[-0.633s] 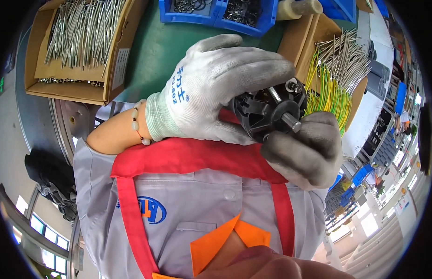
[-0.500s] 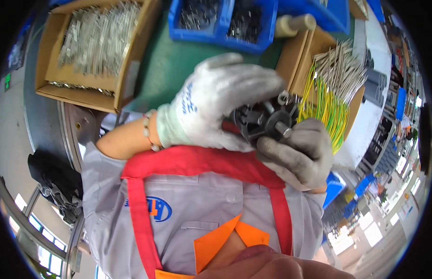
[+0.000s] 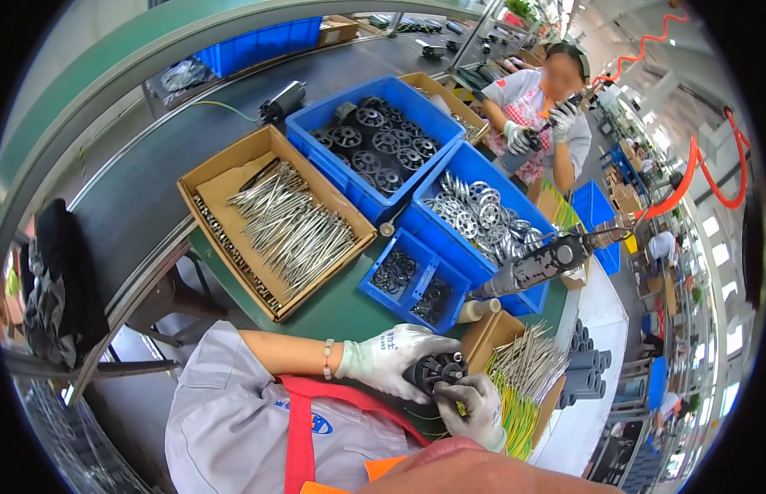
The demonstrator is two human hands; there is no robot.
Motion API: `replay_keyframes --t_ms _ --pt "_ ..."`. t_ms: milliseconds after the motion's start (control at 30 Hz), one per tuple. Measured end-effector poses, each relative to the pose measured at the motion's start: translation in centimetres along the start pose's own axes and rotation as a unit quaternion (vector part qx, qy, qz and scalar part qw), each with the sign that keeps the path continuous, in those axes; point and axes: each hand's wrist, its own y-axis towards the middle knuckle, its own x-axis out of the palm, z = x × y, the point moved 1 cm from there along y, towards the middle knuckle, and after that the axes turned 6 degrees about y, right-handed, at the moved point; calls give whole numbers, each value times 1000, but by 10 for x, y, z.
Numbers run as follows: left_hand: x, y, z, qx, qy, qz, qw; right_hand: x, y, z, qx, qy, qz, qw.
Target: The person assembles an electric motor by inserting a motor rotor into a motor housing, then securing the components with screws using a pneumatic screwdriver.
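My left hand point(image 3: 397, 360), in a white glove, is wrapped round a black round plastic motor part point(image 3: 436, 370) close to my chest. Its spoked end, with a small metal ring at its edge, faces right. Just below it, my right hand point(image 3: 478, 412), also gloved, is closed with a yellow-green wire point(image 3: 461, 407) showing at its fingertips. The glove covers much of that wire, and I cannot tell whether it touches the black part.
A carton point(image 3: 350, 239) of long metal screws stands ahead, beside blue bins of black discs point(image 3: 369, 169) and metal discs point(image 3: 490, 216). Smaller blue bin point(image 3: 373, 290) sits nearer. A power screwdriver point(image 3: 544, 265) hangs on a red coil. Yellow-green wires point(image 3: 515, 424) lie right. A co-worker point(image 3: 527, 95) works beyond.
The view has swung up and shows more of the bench. My right hand has gone from the black part's metal shaft to holding a yellow-green wire. My left hand keeps the part.
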Motion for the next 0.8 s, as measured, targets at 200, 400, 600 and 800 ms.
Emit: replay_keyframes --t_ms 200,400,600,800 --pt "14 3 4 -82 21 29 996 8 6 14 23 15 30 999" --pt "14 5 3 -74 10 39 996 -16 15 12 -23 42 -39 998" --pt "27 3 5 -66 -14 49 997 -32 9 13 -43 57 -155 985" --pt "50 3 -9 -116 -125 158 973 -29 15 20 -43 62 -144 987"
